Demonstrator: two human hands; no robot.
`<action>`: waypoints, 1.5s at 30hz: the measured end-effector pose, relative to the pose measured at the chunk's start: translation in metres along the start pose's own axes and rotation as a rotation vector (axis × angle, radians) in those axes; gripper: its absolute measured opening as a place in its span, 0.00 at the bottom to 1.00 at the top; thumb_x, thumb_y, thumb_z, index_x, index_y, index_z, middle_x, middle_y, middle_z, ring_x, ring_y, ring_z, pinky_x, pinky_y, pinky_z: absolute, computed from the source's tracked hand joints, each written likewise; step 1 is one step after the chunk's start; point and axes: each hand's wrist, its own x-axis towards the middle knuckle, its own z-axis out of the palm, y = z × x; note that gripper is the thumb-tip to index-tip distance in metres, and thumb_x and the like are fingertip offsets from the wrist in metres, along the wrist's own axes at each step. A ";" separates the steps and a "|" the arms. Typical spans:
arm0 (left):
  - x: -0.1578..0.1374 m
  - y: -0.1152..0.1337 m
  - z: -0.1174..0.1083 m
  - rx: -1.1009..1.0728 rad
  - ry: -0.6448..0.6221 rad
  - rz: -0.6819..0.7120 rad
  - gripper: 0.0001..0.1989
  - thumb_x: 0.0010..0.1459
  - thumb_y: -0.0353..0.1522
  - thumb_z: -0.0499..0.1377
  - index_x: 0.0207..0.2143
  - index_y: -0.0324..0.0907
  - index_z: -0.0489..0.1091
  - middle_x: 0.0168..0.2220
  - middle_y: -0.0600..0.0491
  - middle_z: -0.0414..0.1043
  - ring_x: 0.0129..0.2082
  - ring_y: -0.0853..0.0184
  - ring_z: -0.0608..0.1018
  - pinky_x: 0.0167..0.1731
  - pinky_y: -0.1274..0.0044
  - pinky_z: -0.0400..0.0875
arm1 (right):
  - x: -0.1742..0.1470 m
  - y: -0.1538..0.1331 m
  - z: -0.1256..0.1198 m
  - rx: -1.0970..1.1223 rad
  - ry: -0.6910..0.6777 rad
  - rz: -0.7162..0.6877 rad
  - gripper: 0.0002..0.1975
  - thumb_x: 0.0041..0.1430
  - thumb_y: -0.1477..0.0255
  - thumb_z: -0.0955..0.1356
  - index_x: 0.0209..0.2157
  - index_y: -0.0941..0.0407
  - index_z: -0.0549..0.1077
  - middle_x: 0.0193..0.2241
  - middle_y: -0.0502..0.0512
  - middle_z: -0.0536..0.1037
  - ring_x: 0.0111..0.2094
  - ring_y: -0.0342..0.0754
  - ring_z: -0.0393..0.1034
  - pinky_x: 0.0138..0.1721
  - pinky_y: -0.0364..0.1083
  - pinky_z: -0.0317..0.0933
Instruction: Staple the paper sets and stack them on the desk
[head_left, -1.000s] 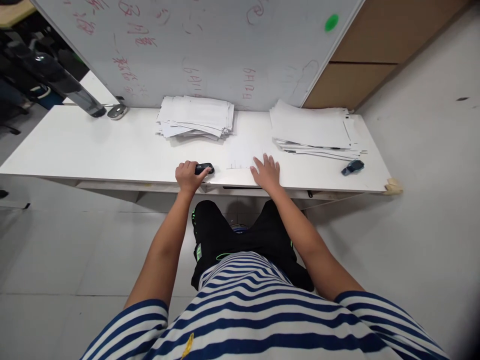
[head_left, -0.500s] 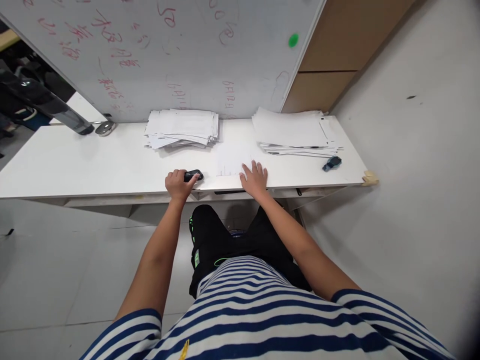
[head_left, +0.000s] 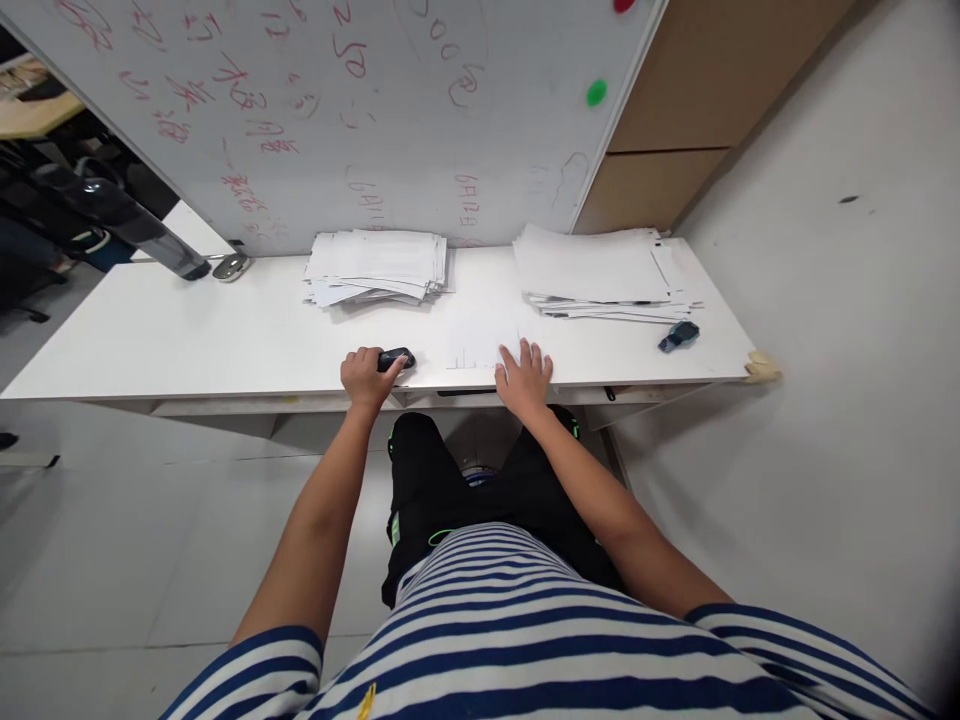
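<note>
My left hand (head_left: 364,378) is closed around a small black stapler (head_left: 397,359) at the front edge of the white desk. The fingers wrap its near end and the thumb lies along its side. To the right, my right hand (head_left: 525,382) rests flat with its fingers spread, its fingertips on the right side of a white sheet of paper (head_left: 480,340). That sheet lies on the desk between the two hands, with faint printed lines near its lower edge.
Behind the sheet are a left paper stack (head_left: 379,262) and a right paper stack (head_left: 600,268). A dark blue-black object (head_left: 679,336) lies at right. A silver rounded object (head_left: 230,267) and dark bottle (head_left: 142,225) are at left. A whiteboard (head_left: 420,150) stands behind the desk (head_left: 187,330).
The camera view has shifted a little, so the whole scene sits slightly lower and further right. Both hands keep about the same places on the desk, the left still around the stapler.
</note>
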 end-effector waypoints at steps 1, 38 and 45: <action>0.000 0.001 -0.001 0.006 -0.004 -0.006 0.24 0.61 0.54 0.57 0.39 0.42 0.75 0.39 0.40 0.76 0.42 0.49 0.73 0.42 0.65 0.61 | 0.000 -0.001 -0.001 0.000 -0.007 -0.001 0.26 0.72 0.63 0.57 0.67 0.50 0.66 0.72 0.66 0.56 0.72 0.66 0.47 0.67 0.69 0.43; 0.201 0.072 0.014 -0.036 -0.194 -0.191 0.15 0.66 0.39 0.50 0.44 0.42 0.73 0.47 0.35 0.75 0.50 0.44 0.74 0.48 0.54 0.66 | 0.049 0.085 -0.012 0.032 0.242 0.406 0.38 0.69 0.55 0.54 0.73 0.60 0.44 0.74 0.75 0.39 0.74 0.71 0.28 0.63 0.81 0.35; 0.194 0.072 -0.023 -0.059 -0.096 -0.245 0.12 0.66 0.37 0.52 0.33 0.43 0.71 0.35 0.43 0.74 0.41 0.52 0.75 0.42 0.65 0.66 | 0.049 0.087 -0.009 -0.002 0.269 0.399 0.38 0.69 0.55 0.54 0.73 0.59 0.45 0.74 0.75 0.40 0.74 0.71 0.30 0.62 0.81 0.37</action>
